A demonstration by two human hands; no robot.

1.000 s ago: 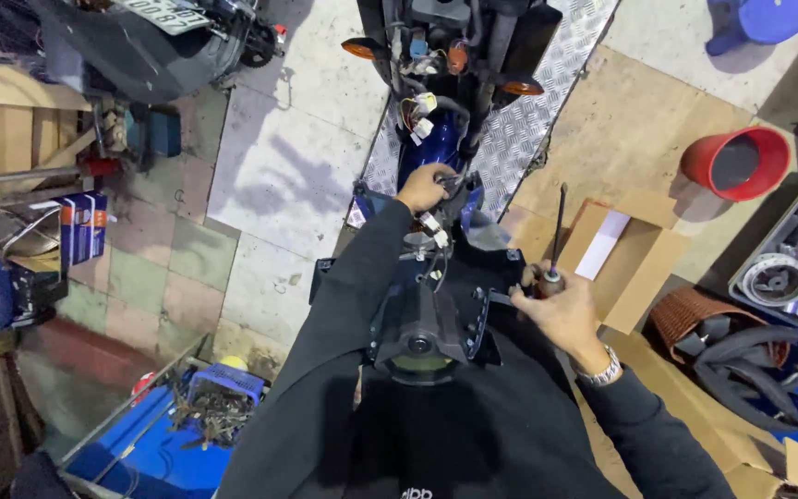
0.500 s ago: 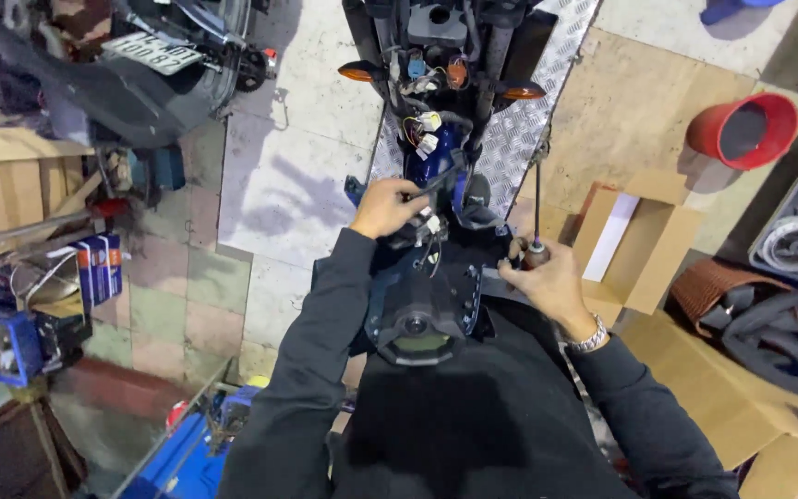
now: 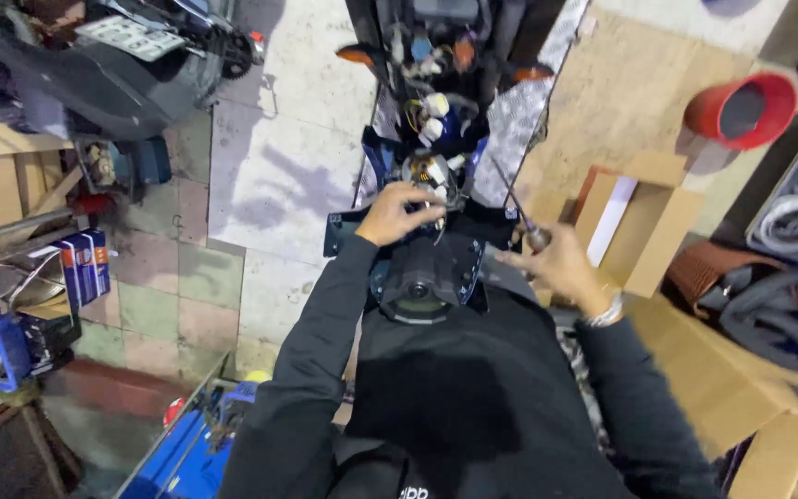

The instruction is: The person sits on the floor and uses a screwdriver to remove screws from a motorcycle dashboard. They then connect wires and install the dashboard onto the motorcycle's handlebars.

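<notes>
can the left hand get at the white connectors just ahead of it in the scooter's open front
Probably yes: the left hand already rests at the exposed wiring, and the white connectors lie uncovered just beyond its fingers, with no panel between.

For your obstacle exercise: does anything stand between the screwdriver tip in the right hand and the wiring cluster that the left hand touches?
Nothing visible does. The screwdriver in the right hand points up beside the wiring cluster, where the left hand rests.

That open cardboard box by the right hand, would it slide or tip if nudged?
The cardboard box looks thin-walled and holds little besides a white sheet, so probably light and easy to slide. Its loose open flaps would likely flex. It sits low and wide, so tipping seems unlikely.
</notes>
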